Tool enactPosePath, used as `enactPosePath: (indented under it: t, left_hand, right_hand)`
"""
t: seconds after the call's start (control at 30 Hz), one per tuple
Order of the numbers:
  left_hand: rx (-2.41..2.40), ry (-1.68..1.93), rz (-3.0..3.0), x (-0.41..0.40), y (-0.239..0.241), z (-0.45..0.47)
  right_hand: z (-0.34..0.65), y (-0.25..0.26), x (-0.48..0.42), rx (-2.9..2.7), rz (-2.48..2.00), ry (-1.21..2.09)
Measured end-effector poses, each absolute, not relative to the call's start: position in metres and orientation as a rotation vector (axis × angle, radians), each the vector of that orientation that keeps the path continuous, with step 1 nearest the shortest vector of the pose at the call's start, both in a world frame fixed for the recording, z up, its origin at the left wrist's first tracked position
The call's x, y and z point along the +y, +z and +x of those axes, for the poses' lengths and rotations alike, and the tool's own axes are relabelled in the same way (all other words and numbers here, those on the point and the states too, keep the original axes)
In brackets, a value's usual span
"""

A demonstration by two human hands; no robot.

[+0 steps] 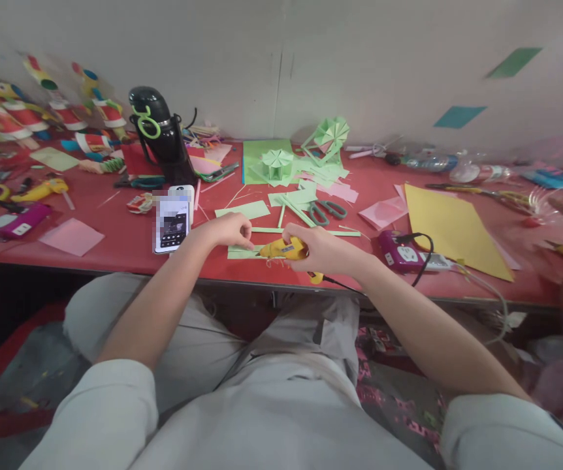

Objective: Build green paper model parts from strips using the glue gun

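My right hand is closed round a yellow glue gun, whose tip points left at a light green paper strip near the front edge of the red table. With its fingers curled, my left hand presses down on that strip. The gun's black cord runs right to a purple power strip.
A phone stands just left of my left hand. Green-handled scissors, green paper pieces and folded green paper shapes lie behind. A yellow sheet lies right, a black dispenser and colourful paper crafts back left.
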State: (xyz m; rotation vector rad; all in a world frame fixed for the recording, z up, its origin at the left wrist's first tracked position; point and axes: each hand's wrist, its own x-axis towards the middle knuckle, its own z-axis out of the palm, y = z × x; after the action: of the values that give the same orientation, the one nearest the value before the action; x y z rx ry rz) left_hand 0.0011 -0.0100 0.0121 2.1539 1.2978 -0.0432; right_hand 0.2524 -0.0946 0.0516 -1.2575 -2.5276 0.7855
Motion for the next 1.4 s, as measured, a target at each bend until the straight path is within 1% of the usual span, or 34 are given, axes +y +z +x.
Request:
enactPosePath:
  t: [0.4,0.6,1.4]
  left_hand:
    - [1.296,-0.028,2.149,-0.0111,0.0136,0.0020]
    - [1.289,-0.021,2.155,-0.0087,0.0095,0.0001]
    - [1.288,-0.020,2.143,-0.0100,0.0102,0.0007]
  right_hand:
    - [0.2511,0.0516,-0.0929,-2.533,-1.224,0.757]
    - [0.2500,0.0526,-0.0925,-2.522,-1.321,0.772]
    - [0.2520,0.0507,-0.0936,-2.466,-1.223,0.792]
